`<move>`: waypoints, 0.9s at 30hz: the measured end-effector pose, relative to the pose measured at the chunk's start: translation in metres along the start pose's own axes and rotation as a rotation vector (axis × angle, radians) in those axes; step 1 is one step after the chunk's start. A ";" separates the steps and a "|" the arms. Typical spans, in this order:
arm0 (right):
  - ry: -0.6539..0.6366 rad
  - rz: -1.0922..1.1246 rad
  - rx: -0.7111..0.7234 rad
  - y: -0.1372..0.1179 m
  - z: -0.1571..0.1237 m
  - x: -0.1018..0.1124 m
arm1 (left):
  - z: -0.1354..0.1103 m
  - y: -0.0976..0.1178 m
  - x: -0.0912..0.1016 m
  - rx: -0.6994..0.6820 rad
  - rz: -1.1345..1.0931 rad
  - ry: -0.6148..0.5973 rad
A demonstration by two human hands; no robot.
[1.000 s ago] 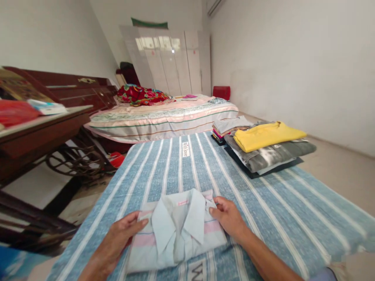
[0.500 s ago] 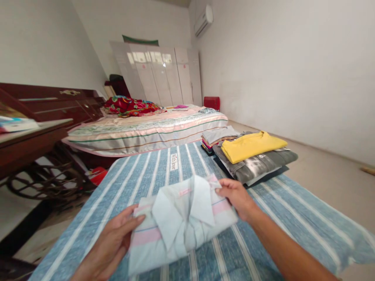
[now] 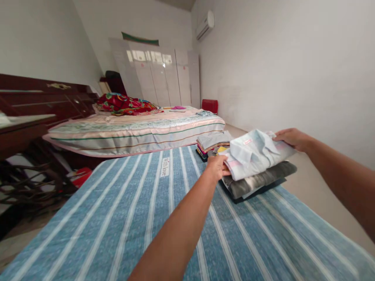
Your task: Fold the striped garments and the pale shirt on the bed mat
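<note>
Folded shirt (image 3: 254,154): pale blue with pink bands, collar up and a small pink neck label showing, held between both hands over the nearer clothes pile at the right edge of the cover; whether its underside touches the pile cannot be told.
Striped cover (image 3: 117,218): blue with white stripes, spread flat from the bottom of the frame outward, a white tag (image 3: 165,166) reading "with love" lying on it near the far end.
Left hand (image 3: 217,167): arm stretched across the cover, hand closed on the shirt's near left edge, thumb on top and fingers tucked beneath.
Right hand (image 3: 290,138): reaching in from the right, fingers curled over the shirt's far right edge and gripping it.
Clothes pile (image 3: 258,179): grey and dark folded garments stacked under the shirt, a sliver of yellow (image 3: 222,149) peeping out at the left.
Second stack (image 3: 212,141): smaller pile of folded clothes just behind, grey on top, coloured edges below.
Bed (image 3: 131,130): beyond the cover, dressed in a pale striped sheet, a red floral cloth (image 3: 123,104) bunched at its far left.
Dark wooden furniture (image 3: 43,97): along the left wall.
Red box (image 3: 209,106): on the floor past the bed's right corner.
Wardrobe (image 3: 161,78): glossy white doors against the far wall.
Air conditioner (image 3: 205,25): mounted high on the right wall.
</note>
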State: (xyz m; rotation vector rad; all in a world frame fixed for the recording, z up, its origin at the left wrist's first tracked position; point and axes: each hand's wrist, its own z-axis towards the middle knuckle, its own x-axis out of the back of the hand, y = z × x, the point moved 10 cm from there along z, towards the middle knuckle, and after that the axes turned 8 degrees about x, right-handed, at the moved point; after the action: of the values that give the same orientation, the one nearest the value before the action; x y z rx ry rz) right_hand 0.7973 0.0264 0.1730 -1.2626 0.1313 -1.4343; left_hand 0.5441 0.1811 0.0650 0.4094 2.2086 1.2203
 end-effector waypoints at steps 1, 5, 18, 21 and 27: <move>-0.029 -0.041 -0.075 0.019 -0.002 -0.008 | 0.006 -0.008 -0.001 0.014 0.015 0.009; -0.099 -0.136 -0.247 0.064 -0.009 -0.032 | 0.014 -0.020 0.004 -0.002 0.068 0.001; -0.044 -0.400 -0.114 0.024 -0.010 -0.017 | -0.021 -0.024 0.038 -0.079 0.148 0.065; 0.015 -0.448 -0.063 -0.007 -0.019 -0.014 | -0.048 -0.032 0.063 -0.074 0.228 0.023; 0.024 -0.179 0.431 -0.111 -0.105 -0.070 | -0.134 -0.055 0.139 -0.154 0.475 -0.026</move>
State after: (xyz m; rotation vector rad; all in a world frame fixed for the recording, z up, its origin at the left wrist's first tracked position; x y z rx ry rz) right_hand 0.6326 0.0585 0.1640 -0.9185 -0.2693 -1.5294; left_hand 0.3524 0.1338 0.0272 0.9168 2.0381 1.6032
